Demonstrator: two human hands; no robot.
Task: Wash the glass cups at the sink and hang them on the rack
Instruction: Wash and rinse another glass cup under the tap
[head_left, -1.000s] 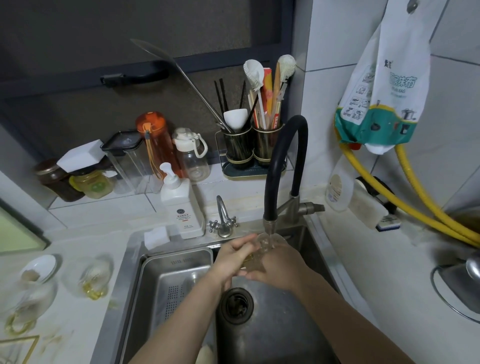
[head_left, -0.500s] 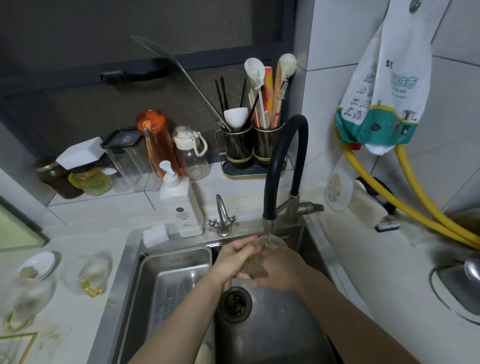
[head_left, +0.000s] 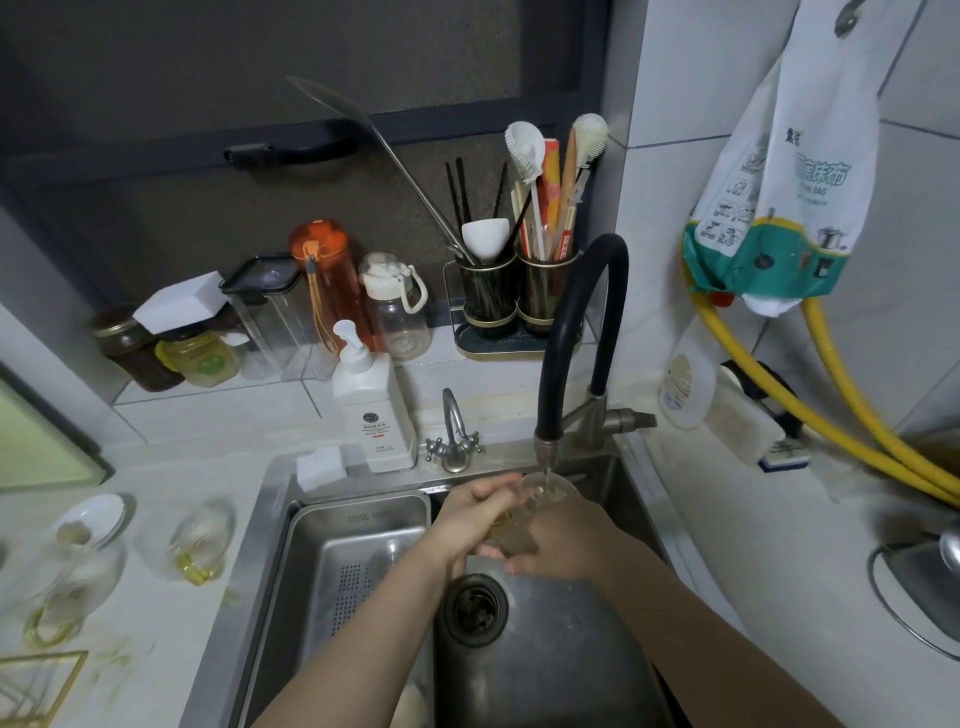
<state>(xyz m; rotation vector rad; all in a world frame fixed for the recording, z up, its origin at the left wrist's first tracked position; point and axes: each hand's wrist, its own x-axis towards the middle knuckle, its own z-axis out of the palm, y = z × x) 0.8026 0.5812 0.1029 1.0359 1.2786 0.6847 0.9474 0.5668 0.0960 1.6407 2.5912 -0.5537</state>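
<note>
Head view: both hands, left (head_left: 480, 514) and right (head_left: 563, 540), grip a glass cup (head_left: 545, 491) under the faucet (head_left: 574, 332).

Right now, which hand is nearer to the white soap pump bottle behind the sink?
The left hand. It grips the glass cup under the tap, just right of and below the soap pump bottle. The right hand holds the cup from the far side, farther right.

Brushed steel sink (head_left: 270, 525), clear glass cup (head_left: 545, 488), matt black rubber faucet hose (head_left: 576, 312)
</note>
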